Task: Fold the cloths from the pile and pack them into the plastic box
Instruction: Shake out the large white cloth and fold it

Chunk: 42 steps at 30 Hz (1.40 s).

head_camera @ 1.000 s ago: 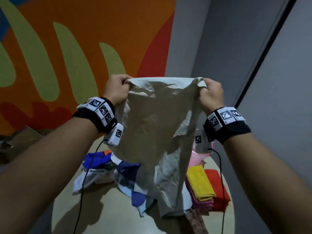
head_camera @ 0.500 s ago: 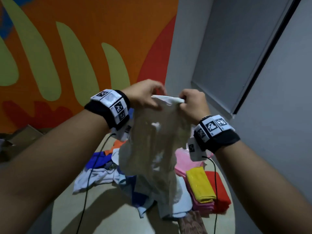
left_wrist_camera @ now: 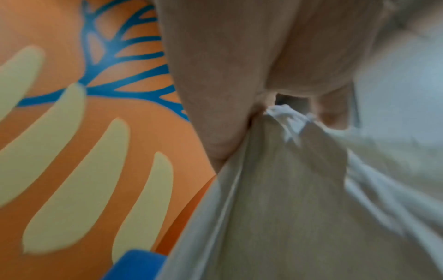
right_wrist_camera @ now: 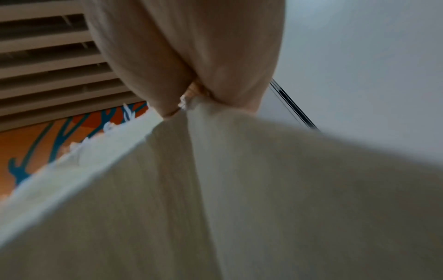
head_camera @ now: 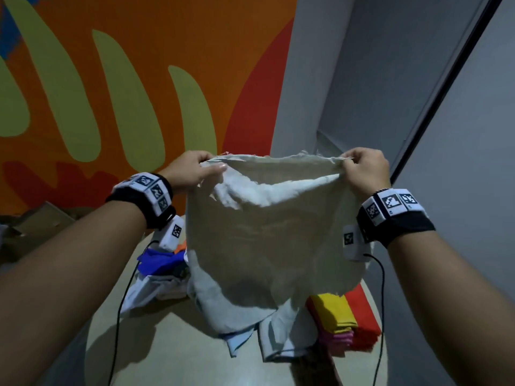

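A beige cloth (head_camera: 267, 240) with frayed edges hangs spread out in the air above the table. My left hand (head_camera: 192, 171) pinches its top left corner, and my right hand (head_camera: 365, 169) pinches its top right corner. In the left wrist view, thumb and fingers (left_wrist_camera: 215, 106) clamp the bunched corner of the beige cloth (left_wrist_camera: 282, 199). The right wrist view shows the same pinch on the beige cloth (right_wrist_camera: 239, 199). Below lies the pile of loose cloths (head_camera: 164, 271), blue, white and orange. Folded yellow, pink and red cloths (head_camera: 345, 319) are stacked at the right. The plastic box is not visible.
The round pale table (head_camera: 167, 346) stands against an orange patterned wall (head_camera: 139, 79). A grey wall and window frame (head_camera: 418, 107) run along the right. Cardboard (head_camera: 36, 227) lies at the far left. Sensor cables (head_camera: 122, 302) hang from both wrists.
Half a second ago my hands were close together with the cloth bunched between them. They have since moved apart and the cloth is stretched wide again.
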Each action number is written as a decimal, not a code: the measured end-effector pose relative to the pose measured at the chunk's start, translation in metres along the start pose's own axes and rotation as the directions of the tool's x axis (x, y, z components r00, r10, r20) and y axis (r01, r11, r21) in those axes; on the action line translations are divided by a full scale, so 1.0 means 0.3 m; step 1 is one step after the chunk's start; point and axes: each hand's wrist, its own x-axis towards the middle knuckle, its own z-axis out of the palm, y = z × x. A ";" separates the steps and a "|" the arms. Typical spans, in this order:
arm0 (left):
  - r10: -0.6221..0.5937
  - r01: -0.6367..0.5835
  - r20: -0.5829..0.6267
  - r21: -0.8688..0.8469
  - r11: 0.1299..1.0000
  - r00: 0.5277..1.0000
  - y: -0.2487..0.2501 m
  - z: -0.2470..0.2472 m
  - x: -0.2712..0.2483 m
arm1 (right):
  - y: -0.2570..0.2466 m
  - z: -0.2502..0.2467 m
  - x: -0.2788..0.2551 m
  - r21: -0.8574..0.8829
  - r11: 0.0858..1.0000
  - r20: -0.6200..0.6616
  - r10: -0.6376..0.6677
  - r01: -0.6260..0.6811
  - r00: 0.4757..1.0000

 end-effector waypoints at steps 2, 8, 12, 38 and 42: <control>-0.052 0.057 0.028 -0.209 0.976 0.998 -0.016 -0.009 0.001 | 0.010 -0.005 0.002 0.027 1.000 0.003 -0.001 0.001 1.000; -0.064 0.011 -0.227 -0.225 0.974 0.972 0.007 0.003 -0.001 | 0.023 -0.020 -0.002 -0.030 0.999 0.004 -0.036 0.037 0.999; -0.048 -0.007 -0.273 -0.200 0.980 0.961 0.063 0.011 -0.009 | -0.029 -0.018 -0.069 0.432 0.900 0.290 -0.072 -0.063 0.954; 0.399 -0.325 0.146 -0.366 0.872 0.905 0.299 0.122 -0.180 | -0.259 0.124 -0.188 0.228 0.855 0.188 -0.509 0.467 0.840; 0.366 -0.363 -0.047 -0.296 0.883 0.929 0.294 0.066 -0.159 | -0.231 0.078 -0.188 0.077 0.896 0.500 -0.414 0.437 0.761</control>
